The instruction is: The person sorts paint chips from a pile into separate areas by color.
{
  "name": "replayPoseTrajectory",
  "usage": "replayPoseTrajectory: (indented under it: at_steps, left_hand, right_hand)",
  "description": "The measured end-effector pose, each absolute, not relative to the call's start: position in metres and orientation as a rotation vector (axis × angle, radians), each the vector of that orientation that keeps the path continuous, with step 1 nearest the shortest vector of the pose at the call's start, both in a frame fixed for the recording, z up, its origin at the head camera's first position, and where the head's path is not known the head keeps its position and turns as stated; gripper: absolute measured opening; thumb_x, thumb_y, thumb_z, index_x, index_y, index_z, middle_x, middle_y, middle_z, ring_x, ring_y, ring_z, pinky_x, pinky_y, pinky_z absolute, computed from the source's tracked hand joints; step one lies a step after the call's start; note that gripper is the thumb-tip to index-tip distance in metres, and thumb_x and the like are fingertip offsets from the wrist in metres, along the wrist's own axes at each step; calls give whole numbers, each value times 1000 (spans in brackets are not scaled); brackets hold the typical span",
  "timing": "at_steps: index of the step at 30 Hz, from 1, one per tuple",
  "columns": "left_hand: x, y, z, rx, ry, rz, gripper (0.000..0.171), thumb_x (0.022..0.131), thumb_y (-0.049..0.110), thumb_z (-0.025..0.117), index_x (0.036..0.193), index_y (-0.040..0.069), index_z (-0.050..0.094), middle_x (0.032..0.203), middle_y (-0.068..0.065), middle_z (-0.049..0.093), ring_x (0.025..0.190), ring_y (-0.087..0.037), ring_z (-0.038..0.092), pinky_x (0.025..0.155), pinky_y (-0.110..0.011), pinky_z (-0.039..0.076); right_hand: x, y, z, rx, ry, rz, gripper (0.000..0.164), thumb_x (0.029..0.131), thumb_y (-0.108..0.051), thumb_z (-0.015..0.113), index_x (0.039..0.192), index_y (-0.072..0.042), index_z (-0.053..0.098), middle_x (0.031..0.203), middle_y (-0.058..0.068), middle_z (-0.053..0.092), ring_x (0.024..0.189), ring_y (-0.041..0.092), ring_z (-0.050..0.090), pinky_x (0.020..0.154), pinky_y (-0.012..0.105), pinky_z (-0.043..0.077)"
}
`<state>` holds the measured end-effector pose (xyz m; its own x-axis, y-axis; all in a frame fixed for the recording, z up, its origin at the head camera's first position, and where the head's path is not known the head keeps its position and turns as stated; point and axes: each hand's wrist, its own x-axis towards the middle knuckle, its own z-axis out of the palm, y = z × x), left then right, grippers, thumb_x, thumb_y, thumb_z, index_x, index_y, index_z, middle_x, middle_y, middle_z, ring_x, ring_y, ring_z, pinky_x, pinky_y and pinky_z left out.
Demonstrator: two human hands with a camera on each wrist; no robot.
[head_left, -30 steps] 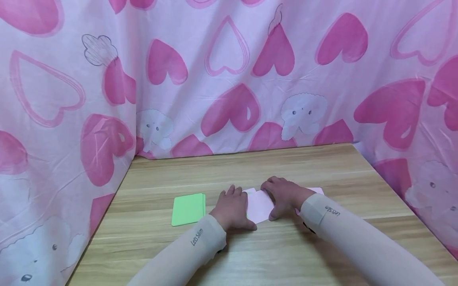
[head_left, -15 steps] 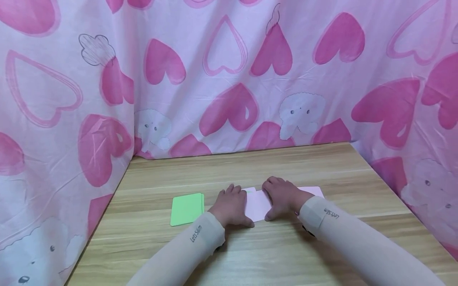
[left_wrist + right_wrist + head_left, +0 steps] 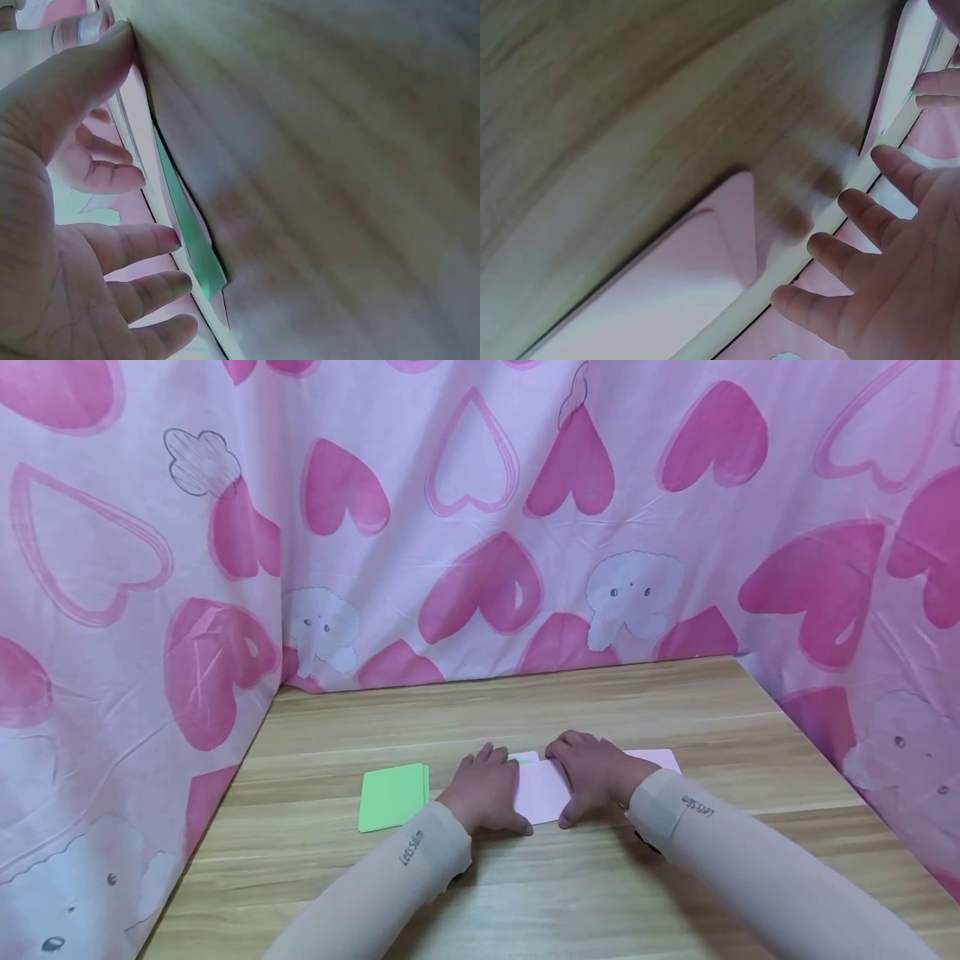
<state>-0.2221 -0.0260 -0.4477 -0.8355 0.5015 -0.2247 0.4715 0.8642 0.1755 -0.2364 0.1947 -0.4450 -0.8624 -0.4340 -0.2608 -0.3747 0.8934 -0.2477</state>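
Observation:
A light pink card [image 3: 542, 792] lies on the table between the two hands, with its sides partly hidden by them. A paler card [image 3: 525, 757] with some green peeks out behind it. My left hand [image 3: 486, 792] is at the card's left side, thumb near the front corner; in the left wrist view its fingers spread fairly straight, and a green card [image 3: 191, 232] shows beyond them. At the right side my right hand [image 3: 596, 777] touches the card, its fingers extended in the right wrist view. Light pink cards [image 3: 667, 285] lie stacked under the right wrist.
A stack of light green cards [image 3: 392, 797] lies to the left of the left hand. The wood-grain table [image 3: 480, 714] ends at a pink heart-patterned curtain [image 3: 480, 593], which also hangs along both sides.
The pink card between the hands has turned slightly and now lies straighter. Both hands have shifted only a little. The green stack stays in place.

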Motion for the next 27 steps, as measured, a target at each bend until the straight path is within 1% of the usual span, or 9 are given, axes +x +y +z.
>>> replayPoseTrajectory:
  at_steps: [3, 11, 13, 16, 20, 25, 27]
  left_hand:
    - [-222, -27, -446, 746, 2764, 150, 95, 70, 64, 90, 142, 10, 60, 158, -12, 49, 154, -40, 36, 123, -61, 35]
    - [-224, -27, -445, 765, 2754, 138, 94, 70, 64, 90, 141, 10, 61, 154, -11, 52, 154, -39, 37, 123, -61, 34]
    - [-224, -27, -445, 768, 2757, 128, 93, 70, 64, 90, 140, 10, 62, 154, -11, 52, 153, -39, 38, 123, -61, 35]
    - [-224, -26, -444, 771, 2759, 121, 92, 70, 64, 90, 139, 10, 63, 154, -10, 53, 153, -39, 38, 123, -61, 35]
    - [-224, -27, -446, 771, 2751, 120, 95, 71, 64, 89, 143, 9, 61, 157, -11, 50, 154, -39, 37, 123, -61, 34]
    - [-225, -28, -446, 771, 2748, 118, 99, 71, 65, 88, 147, 9, 59, 160, -12, 48, 155, -39, 36, 124, -60, 34]
    - [-225, -29, -445, 773, 2747, 119, 98, 71, 65, 89, 147, 9, 59, 159, -12, 49, 154, -39, 36, 123, -60, 35]
  right_hand:
    - [-236, 194, -444, -593, 2725, -289, 101, 57, -53, 100, 141, -18, 57, 147, 6, 53, 133, 31, 52, 116, 67, 39]
    - [-236, 193, -440, -608, 2714, -279, 94, 59, -51, 100, 135, -16, 57, 144, 6, 53, 129, 29, 52, 115, 65, 41]
    - [-236, 193, -440, -618, 2712, -271, 94, 59, -51, 99, 135, -16, 57, 143, 7, 53, 129, 29, 53, 115, 67, 41]
    - [-236, 194, -439, -617, 2704, -275, 97, 58, -52, 100, 137, -15, 57, 145, 7, 53, 131, 30, 52, 114, 72, 38]
    - [-237, 195, -438, -604, 2691, -282, 103, 56, -54, 101, 141, -16, 56, 148, 8, 52, 136, 32, 51, 115, 77, 34]
    - [-236, 194, -439, -618, 2691, -283, 101, 57, -53, 101, 139, -16, 56, 148, 8, 52, 135, 32, 51, 116, 75, 34]
    - [-236, 193, -439, -625, 2693, -281, 99, 57, -52, 101, 138, -16, 57, 146, 7, 52, 133, 30, 52, 117, 71, 37]
